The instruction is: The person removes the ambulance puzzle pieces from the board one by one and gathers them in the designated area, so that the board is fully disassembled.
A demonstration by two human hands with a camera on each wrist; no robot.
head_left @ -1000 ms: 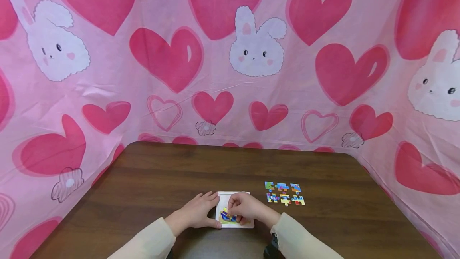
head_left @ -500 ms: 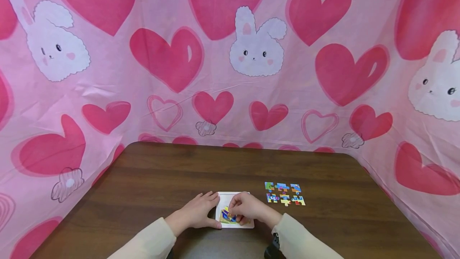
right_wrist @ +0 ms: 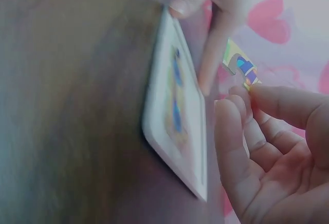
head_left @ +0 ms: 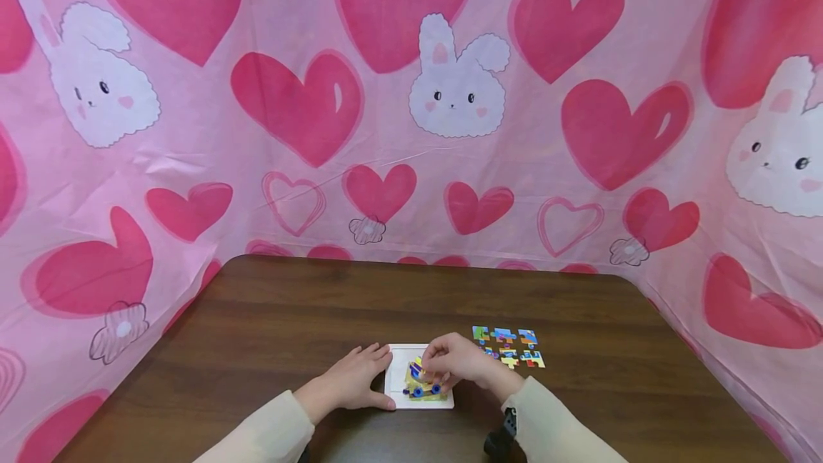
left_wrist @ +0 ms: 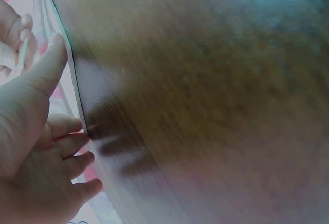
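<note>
A puzzle piece (right_wrist: 241, 66) with a yellow, blue and purple print is pinched between the thumb and fingers of my right hand (head_left: 458, 359). It hangs above the white puzzle tray (head_left: 397, 357), apart from it in the right wrist view. Low in the tray lie joined pieces (head_left: 426, 391) showing blue wheels on yellow; the right hand hides part of the tray. My left hand (head_left: 350, 379) rests along the tray's left side, fingers extended. Its thumb (right_wrist: 180, 7) touches the near left corner, and its fingertips (left_wrist: 82, 126) lie by the tray's edge.
Several loose puzzle pieces (head_left: 504, 335) lie in two rows to the right of the tray, partly behind the right hand. The dark wooden table (head_left: 308, 306) extends around them. A pink cloth (head_left: 392, 141) with hearts and rabbits hangs behind it.
My right hand has moved right and slightly away from me, with the puzzle piece pinched. More of the wheeled picture in the tray shows. The left hand has stayed in place.
</note>
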